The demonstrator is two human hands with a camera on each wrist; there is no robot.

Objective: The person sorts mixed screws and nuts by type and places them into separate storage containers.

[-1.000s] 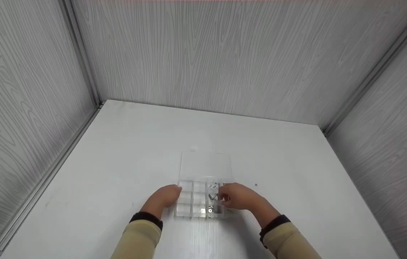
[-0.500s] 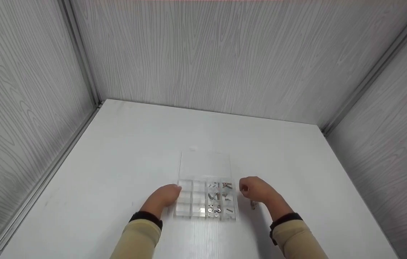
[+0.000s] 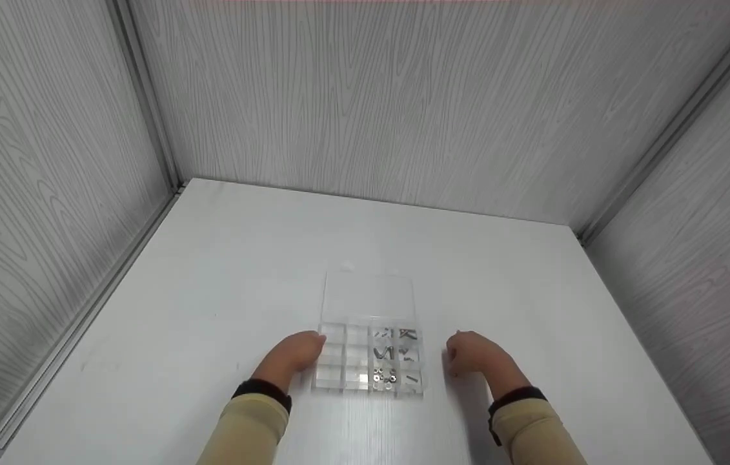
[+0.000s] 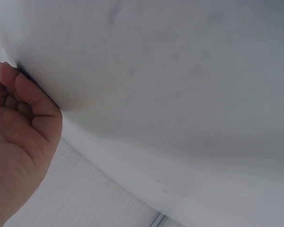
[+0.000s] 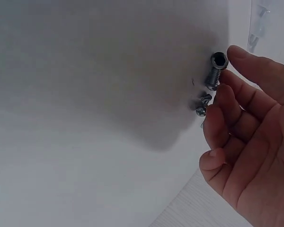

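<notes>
A clear plastic compartment box (image 3: 356, 354) lies on the white table with its lid (image 3: 369, 295) folded back. My left hand (image 3: 300, 351) holds its left side, the thumb at the rim; in the left wrist view the left fingers (image 4: 26, 92) are curled. Screws (image 3: 384, 352) and small nuts (image 3: 384, 376) fill compartments in its two right columns. Right of the box, my right hand (image 3: 476, 356) is low over the table. In the right wrist view a socket-head screw (image 5: 217, 66) sits right at its thumb and forefinger tips; whether they pinch it I cannot tell. Smaller screws (image 5: 203, 104) lie beside it.
The compartments (image 3: 332, 355) in the two left columns show no parts. White table surface (image 3: 248, 245) stretches around the box, with grey wood-grain panels (image 3: 365, 97) behind and at both sides.
My right hand has lifted out of the box's right side and moved right, down to the loose screws, which it now covers in the head view. The left hand has stayed put.
</notes>
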